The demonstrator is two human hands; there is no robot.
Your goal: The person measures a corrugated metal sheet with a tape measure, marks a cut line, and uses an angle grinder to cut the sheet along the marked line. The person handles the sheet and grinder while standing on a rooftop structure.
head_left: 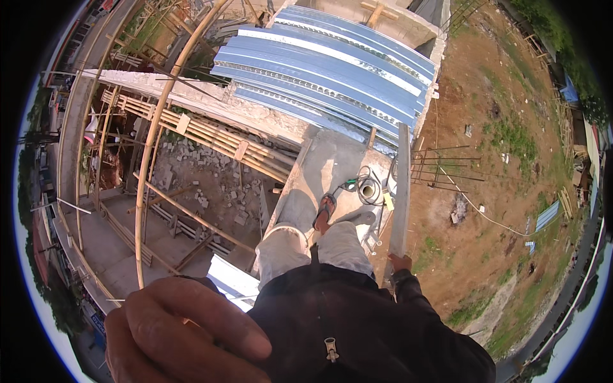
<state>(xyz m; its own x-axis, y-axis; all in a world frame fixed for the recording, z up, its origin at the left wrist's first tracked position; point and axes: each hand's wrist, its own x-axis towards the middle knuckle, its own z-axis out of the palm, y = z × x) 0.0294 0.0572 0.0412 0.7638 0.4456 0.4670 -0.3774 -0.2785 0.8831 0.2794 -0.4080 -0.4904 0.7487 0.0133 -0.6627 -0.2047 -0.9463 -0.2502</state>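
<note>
The person's right hand (400, 262) is at the near end of a long grey beam (400, 191), touching its right edge; the fingers bend toward the beam, but whether they are clamped on it cannot be told. The beam runs along the right edge of a concrete ledge (305, 189), its far end beside the stacked bluish metal sheets (332, 70). Whether the beam lies flat or tilts is unclear.

The left hand (185, 332) is raised close to the camera, in front of the dark jacket (357, 313). Its fingers are curled and bunched together; whether they hold anything cannot be told.

On the ledge, near its right edge, lie a dark looped cable (361, 198) with a green piece (350, 184) just beside a round, pale-rimmed object (368, 190). A sandalled foot (324, 213) stands to the left of them. The metal sheets lie beyond the ledge's far edge. Bamboo poles (211, 138) run past its left edge, above rubble (207, 175). Reddish bare ground (485, 210) spreads beyond the right edge.
</note>
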